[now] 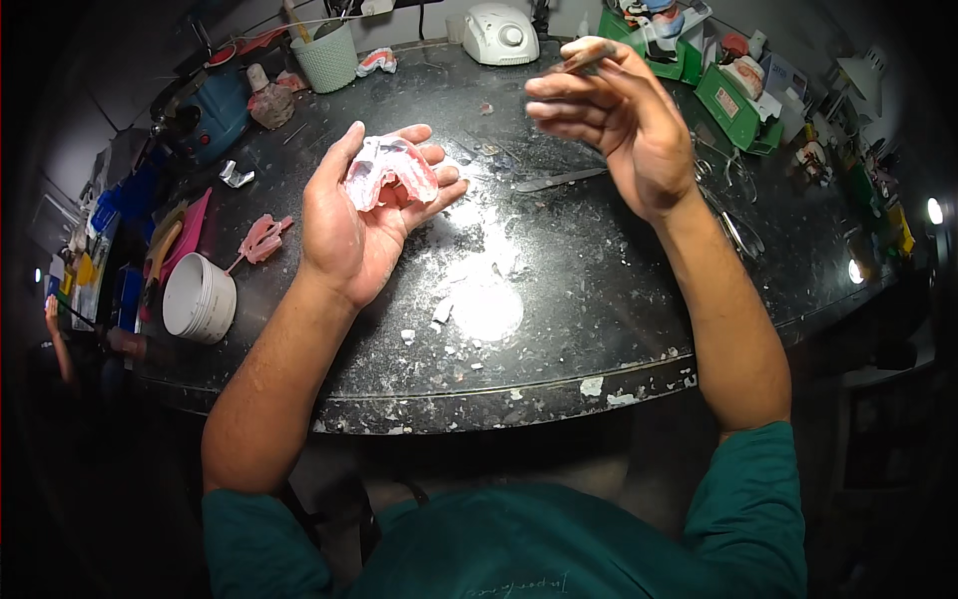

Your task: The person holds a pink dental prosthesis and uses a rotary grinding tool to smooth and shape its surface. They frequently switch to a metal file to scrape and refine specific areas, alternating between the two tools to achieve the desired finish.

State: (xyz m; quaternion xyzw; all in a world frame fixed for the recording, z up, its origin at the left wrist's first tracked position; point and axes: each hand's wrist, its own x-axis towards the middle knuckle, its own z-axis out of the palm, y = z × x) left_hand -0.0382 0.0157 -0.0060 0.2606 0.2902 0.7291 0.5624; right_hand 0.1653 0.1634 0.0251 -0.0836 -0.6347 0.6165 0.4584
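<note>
A horseshoe-shaped dental arch piece (411, 178), pink and coated with white plaster, rests in the palm of my left hand (344, 220). The thumb lies along its left side and the fingers reach out behind and to its right. My right hand (629, 125) is raised over the right part of the bench, apart from the arch. Its thumb and forefinger pinch a slim brownish tool (589, 58), seen nearly end-on, so its kind is unclear. Below that hand a flat metal spatula or knife (561, 181) lies on the bench.
On the black bench (559, 299) lie white plaster crumbs (441, 311). To the left stand a white tub (200, 299), a pink tray-like piece (264, 238) and a blue machine (205, 115). A white control box (501, 35) is behind; green boxes (738, 110) and pliers-like tools (736, 225) are right.
</note>
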